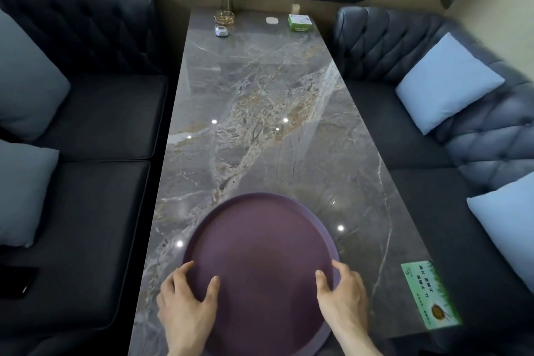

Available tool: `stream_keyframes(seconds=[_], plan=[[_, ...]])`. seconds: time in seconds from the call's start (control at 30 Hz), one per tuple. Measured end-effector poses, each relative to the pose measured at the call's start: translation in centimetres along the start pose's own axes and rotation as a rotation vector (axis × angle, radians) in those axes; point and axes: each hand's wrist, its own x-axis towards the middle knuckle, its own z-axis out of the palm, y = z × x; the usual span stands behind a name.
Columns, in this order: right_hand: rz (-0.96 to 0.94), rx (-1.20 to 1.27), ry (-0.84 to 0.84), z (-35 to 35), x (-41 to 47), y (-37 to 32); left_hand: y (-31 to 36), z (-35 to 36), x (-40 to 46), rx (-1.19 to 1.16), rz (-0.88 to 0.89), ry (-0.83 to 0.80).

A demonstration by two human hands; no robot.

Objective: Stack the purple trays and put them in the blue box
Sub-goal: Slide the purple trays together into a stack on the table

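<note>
A round purple tray (pixel 261 251) lies at the near end of the grey marble table (pixel 260 113). A second rim shows along its right edge, so it seems to sit on another purple tray. My left hand (pixel 185 300) grips the tray's near left rim, thumb on its inner surface. My right hand (pixel 342 295) grips the near right rim the same way. No blue box is in view.
Dark tufted sofas with pale blue cushions (pixel 446 82) flank the table on both sides. At the far end stand a plant in a glass vase (pixel 228 6), a small white device (pixel 221 31) and a green tissue box (pixel 300 22). A green card (pixel 429 293) lies near right.
</note>
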Motion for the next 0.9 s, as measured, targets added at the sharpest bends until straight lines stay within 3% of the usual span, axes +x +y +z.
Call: stream_keyframes(seconds=[0.53, 0.9], plan=[[0.012, -0.085, 0.040, 1.4, 1.5, -0.2, -0.3, 0.6, 0.5, 0.067, 0.089, 0.094], [-0.016, 0.029, -0.034, 0.6, 6.2, -2.3, 2.2, 2.0, 3.2, 0.053, 0.098, 0.112]])
